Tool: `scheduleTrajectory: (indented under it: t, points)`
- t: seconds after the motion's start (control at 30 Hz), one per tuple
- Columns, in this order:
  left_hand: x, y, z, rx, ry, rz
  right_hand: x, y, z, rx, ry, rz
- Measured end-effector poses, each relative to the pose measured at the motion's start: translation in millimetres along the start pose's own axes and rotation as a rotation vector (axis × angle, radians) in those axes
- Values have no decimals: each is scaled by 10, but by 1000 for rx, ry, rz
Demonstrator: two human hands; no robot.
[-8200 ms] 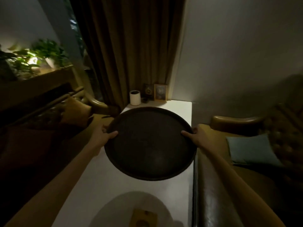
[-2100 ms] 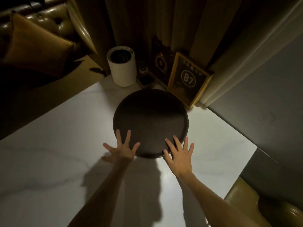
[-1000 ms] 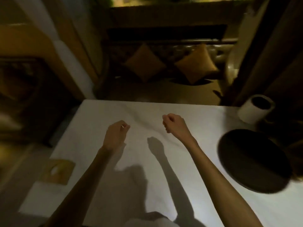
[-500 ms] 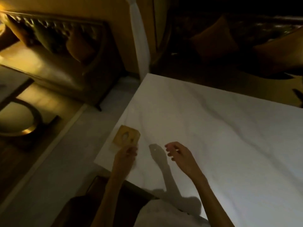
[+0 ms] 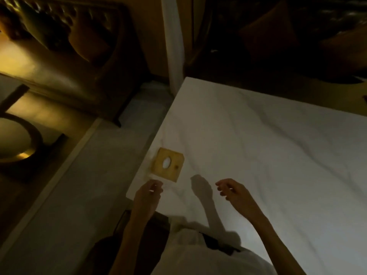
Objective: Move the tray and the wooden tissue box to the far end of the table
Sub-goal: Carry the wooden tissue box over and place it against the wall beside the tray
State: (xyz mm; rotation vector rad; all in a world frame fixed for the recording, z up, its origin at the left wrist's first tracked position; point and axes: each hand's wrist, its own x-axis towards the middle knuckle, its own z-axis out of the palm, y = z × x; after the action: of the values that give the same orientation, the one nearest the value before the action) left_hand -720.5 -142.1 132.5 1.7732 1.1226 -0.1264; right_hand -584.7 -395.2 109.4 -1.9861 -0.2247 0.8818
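Note:
The square wooden tissue box (image 5: 168, 166), with a white oval of tissue showing in its top, stands near the corner of the white marble table (image 5: 268, 147). My left hand (image 5: 148, 196) hovers just below the box with loosely curled fingers, holding nothing. My right hand (image 5: 233, 192) hangs over the table to the right of the box, fingers relaxed and empty. The tray is out of view.
A tufted leather sofa (image 5: 65, 48) stands at the upper left beyond a grey floor strip. A round low table (image 5: 17, 139) shows at the left edge. A white pillar (image 5: 172, 40) rises by the table's far corner. Dark cushions lie at the upper right.
Both hands have drawn slightly away from the tissue box and the box now shows whole. The view has shifted a little; the tray left the view a second ago.

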Motion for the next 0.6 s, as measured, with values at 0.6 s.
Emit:
scheduleTrajectory:
  t: [0.6]
  points:
    - [2456,157,-280,449,-461,204,1424,-785,1999,703,155,771]
